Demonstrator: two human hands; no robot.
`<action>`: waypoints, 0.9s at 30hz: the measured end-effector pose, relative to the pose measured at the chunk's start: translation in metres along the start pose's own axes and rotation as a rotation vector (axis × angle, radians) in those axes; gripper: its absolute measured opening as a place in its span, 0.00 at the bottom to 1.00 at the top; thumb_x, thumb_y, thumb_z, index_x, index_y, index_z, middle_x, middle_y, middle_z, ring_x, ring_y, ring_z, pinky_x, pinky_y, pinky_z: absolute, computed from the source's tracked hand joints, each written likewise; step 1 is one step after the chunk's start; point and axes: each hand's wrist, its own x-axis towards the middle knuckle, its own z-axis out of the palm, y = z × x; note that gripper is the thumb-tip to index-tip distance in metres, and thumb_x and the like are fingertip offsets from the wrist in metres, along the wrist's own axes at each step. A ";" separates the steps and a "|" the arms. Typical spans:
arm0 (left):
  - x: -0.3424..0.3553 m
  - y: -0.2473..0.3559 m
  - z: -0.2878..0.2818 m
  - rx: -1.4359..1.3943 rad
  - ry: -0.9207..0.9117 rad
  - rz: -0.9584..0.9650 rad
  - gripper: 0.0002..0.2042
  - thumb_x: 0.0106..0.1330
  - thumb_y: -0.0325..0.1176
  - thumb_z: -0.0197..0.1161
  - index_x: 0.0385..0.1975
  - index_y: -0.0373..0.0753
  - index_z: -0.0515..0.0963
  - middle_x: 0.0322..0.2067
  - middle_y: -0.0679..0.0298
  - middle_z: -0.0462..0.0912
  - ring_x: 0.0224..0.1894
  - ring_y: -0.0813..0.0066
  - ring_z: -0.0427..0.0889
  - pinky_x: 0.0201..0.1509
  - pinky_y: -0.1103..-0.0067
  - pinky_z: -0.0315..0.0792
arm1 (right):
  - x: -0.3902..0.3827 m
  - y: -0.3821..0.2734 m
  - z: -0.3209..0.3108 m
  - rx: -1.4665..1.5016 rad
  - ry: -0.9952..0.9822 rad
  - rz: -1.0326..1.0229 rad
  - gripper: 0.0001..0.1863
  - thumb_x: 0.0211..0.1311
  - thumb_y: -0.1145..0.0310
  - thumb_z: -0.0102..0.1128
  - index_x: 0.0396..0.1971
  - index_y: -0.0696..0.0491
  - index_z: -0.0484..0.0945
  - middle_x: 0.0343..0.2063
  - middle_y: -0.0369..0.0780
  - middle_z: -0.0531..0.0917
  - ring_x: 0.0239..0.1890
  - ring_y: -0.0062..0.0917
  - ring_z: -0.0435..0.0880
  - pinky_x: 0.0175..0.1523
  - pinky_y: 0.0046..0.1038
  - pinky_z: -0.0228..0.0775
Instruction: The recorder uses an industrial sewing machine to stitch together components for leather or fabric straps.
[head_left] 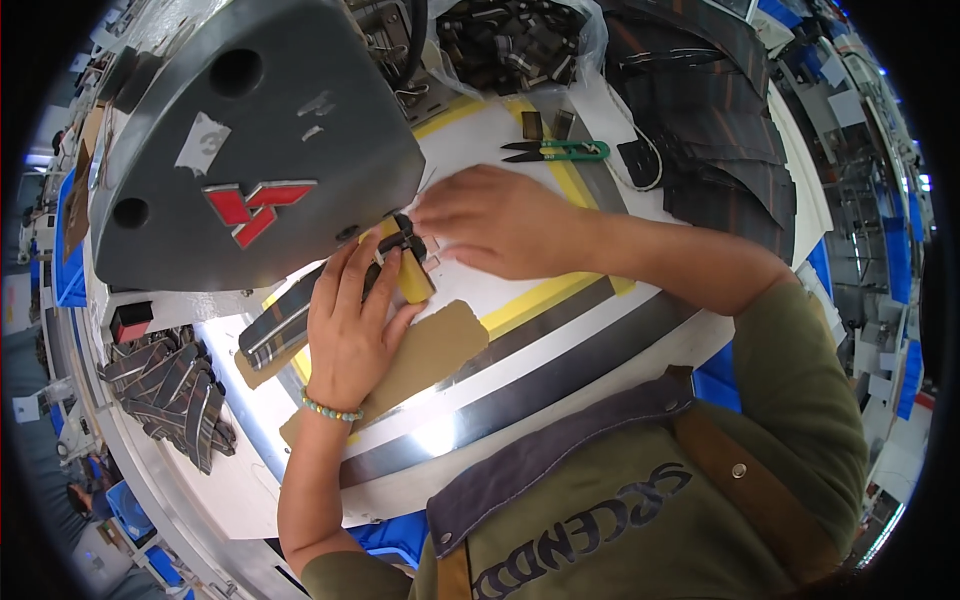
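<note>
My left hand (350, 320) lies with fingers spread over a dark striped fabric strip (285, 325) and a yellow piece (415, 278), holding them down beside the grey sewing machine head (280, 130). A small dark folded fabric piece (402, 235) lies across the yellow piece, close to the machine. Reaching in from the right, my right hand (505, 225) has its bent fingertips at that folded piece. Its thumb stands apart from the other fingers; blur at the tips hides whether they grip it. Under my left hand is a brown card (440, 345).
Green-handled thread snips (560, 150) lie on the table beyond my right hand. A clear plastic bag (590, 40) of dark fabric pieces is behind them. Dark striped panels (725, 150) are stacked at right; striped strips (170, 390) are heaped at left.
</note>
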 end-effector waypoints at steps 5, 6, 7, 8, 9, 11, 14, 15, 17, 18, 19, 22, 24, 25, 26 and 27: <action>0.001 -0.003 -0.001 -0.020 -0.056 0.024 0.30 0.59 0.39 0.79 0.62 0.32 0.83 0.66 0.56 0.83 0.69 0.48 0.78 0.69 0.60 0.76 | 0.005 0.005 -0.006 -0.139 0.046 0.154 0.26 0.70 0.58 0.68 0.62 0.56 0.82 0.65 0.42 0.79 0.69 0.39 0.75 0.75 0.45 0.66; 0.001 -0.003 -0.001 -0.030 -0.064 0.022 0.31 0.58 0.36 0.79 0.62 0.32 0.82 0.66 0.55 0.83 0.69 0.48 0.77 0.71 0.60 0.75 | 0.004 0.007 -0.003 -0.202 0.015 0.125 0.27 0.71 0.56 0.67 0.63 0.56 0.81 0.67 0.43 0.77 0.71 0.40 0.73 0.76 0.47 0.64; 0.002 -0.004 -0.001 -0.031 -0.065 0.025 0.31 0.58 0.36 0.79 0.62 0.32 0.82 0.66 0.55 0.83 0.69 0.48 0.77 0.71 0.60 0.75 | 0.001 0.009 -0.002 -0.202 0.015 0.127 0.27 0.71 0.56 0.67 0.63 0.56 0.81 0.67 0.43 0.77 0.71 0.40 0.73 0.76 0.47 0.64; 0.001 -0.005 -0.001 -0.007 -0.071 0.043 0.30 0.60 0.39 0.78 0.62 0.31 0.82 0.66 0.56 0.83 0.69 0.49 0.78 0.69 0.61 0.76 | 0.001 0.009 -0.001 -0.173 -0.015 0.111 0.28 0.71 0.56 0.67 0.64 0.56 0.80 0.68 0.44 0.76 0.73 0.42 0.71 0.78 0.48 0.62; 0.002 -0.007 -0.001 0.017 -0.077 0.061 0.30 0.62 0.42 0.77 0.61 0.31 0.82 0.65 0.57 0.83 0.69 0.50 0.78 0.66 0.61 0.78 | 0.002 0.009 -0.001 -0.143 -0.046 0.095 0.28 0.72 0.55 0.67 0.65 0.57 0.78 0.68 0.45 0.74 0.74 0.45 0.69 0.80 0.50 0.59; 0.004 -0.008 -0.002 0.048 -0.072 0.088 0.30 0.63 0.44 0.76 0.61 0.32 0.83 0.64 0.57 0.84 0.67 0.51 0.79 0.65 0.62 0.79 | 0.000 0.011 0.004 -0.177 -0.026 0.086 0.28 0.72 0.54 0.66 0.64 0.57 0.79 0.68 0.44 0.76 0.74 0.43 0.70 0.79 0.49 0.60; 0.013 -0.013 0.002 0.093 -0.078 0.085 0.32 0.62 0.44 0.76 0.64 0.33 0.82 0.64 0.58 0.84 0.65 0.52 0.81 0.65 0.63 0.79 | 0.005 0.024 0.002 -0.242 -0.010 0.083 0.29 0.74 0.52 0.65 0.64 0.57 0.81 0.68 0.42 0.77 0.74 0.40 0.71 0.79 0.47 0.61; 0.016 -0.016 0.004 0.109 -0.089 0.052 0.33 0.61 0.43 0.77 0.66 0.34 0.80 0.66 0.59 0.84 0.65 0.52 0.82 0.66 0.63 0.78 | 0.009 0.029 0.001 -0.273 -0.014 0.086 0.29 0.74 0.52 0.65 0.65 0.57 0.80 0.69 0.42 0.77 0.74 0.40 0.71 0.79 0.47 0.61; 0.017 -0.027 0.008 0.092 -0.105 0.047 0.33 0.62 0.44 0.77 0.66 0.35 0.80 0.65 0.60 0.84 0.64 0.54 0.83 0.64 0.64 0.79 | 0.013 0.034 0.000 -0.268 -0.026 0.080 0.29 0.75 0.52 0.64 0.65 0.57 0.80 0.69 0.42 0.77 0.75 0.41 0.71 0.79 0.47 0.61; 0.017 -0.030 0.010 0.072 -0.122 0.042 0.33 0.62 0.44 0.77 0.66 0.36 0.80 0.65 0.60 0.84 0.62 0.56 0.84 0.61 0.66 0.80 | 0.014 0.035 -0.001 -0.262 -0.041 0.075 0.29 0.76 0.52 0.63 0.66 0.57 0.80 0.69 0.42 0.77 0.75 0.41 0.71 0.79 0.47 0.61; 0.016 -0.031 0.011 0.075 -0.121 0.043 0.33 0.62 0.44 0.77 0.66 0.36 0.80 0.65 0.60 0.84 0.62 0.56 0.84 0.61 0.66 0.80 | 0.014 0.035 -0.001 -0.264 -0.038 0.073 0.29 0.76 0.52 0.63 0.66 0.57 0.80 0.69 0.42 0.77 0.75 0.41 0.71 0.79 0.47 0.61; 0.018 -0.033 0.014 0.092 -0.079 0.076 0.32 0.63 0.46 0.76 0.66 0.38 0.81 0.63 0.62 0.86 0.61 0.58 0.86 0.55 0.68 0.80 | 0.013 0.036 0.000 -0.276 -0.040 0.081 0.29 0.77 0.52 0.62 0.66 0.57 0.80 0.69 0.42 0.77 0.75 0.42 0.70 0.79 0.46 0.61; 0.020 -0.034 0.014 0.093 -0.036 0.113 0.32 0.64 0.46 0.76 0.66 0.39 0.81 0.62 0.61 0.86 0.60 0.58 0.86 0.50 0.69 0.79 | 0.012 0.036 0.000 -0.292 -0.038 0.073 0.29 0.77 0.52 0.62 0.66 0.57 0.80 0.69 0.43 0.77 0.75 0.42 0.70 0.79 0.46 0.61; 0.019 -0.034 0.014 0.094 -0.037 0.117 0.32 0.64 0.46 0.76 0.66 0.39 0.81 0.62 0.61 0.86 0.60 0.58 0.86 0.50 0.69 0.79 | 0.011 0.036 0.001 -0.294 -0.034 0.075 0.29 0.77 0.52 0.62 0.66 0.57 0.80 0.69 0.43 0.77 0.75 0.42 0.70 0.79 0.46 0.61; 0.019 -0.034 0.014 0.093 -0.051 0.111 0.32 0.64 0.47 0.76 0.66 0.39 0.81 0.62 0.60 0.86 0.60 0.58 0.87 0.50 0.69 0.80 | 0.011 0.036 0.002 -0.301 -0.026 0.069 0.29 0.77 0.52 0.62 0.66 0.57 0.80 0.69 0.43 0.77 0.75 0.41 0.70 0.79 0.46 0.61; 0.020 -0.034 0.014 0.091 -0.064 0.105 0.32 0.64 0.47 0.76 0.66 0.38 0.81 0.61 0.60 0.86 0.59 0.59 0.87 0.50 0.69 0.80 | 0.010 0.037 0.002 -0.308 -0.019 0.064 0.29 0.77 0.52 0.62 0.66 0.57 0.80 0.69 0.43 0.77 0.75 0.41 0.71 0.79 0.46 0.61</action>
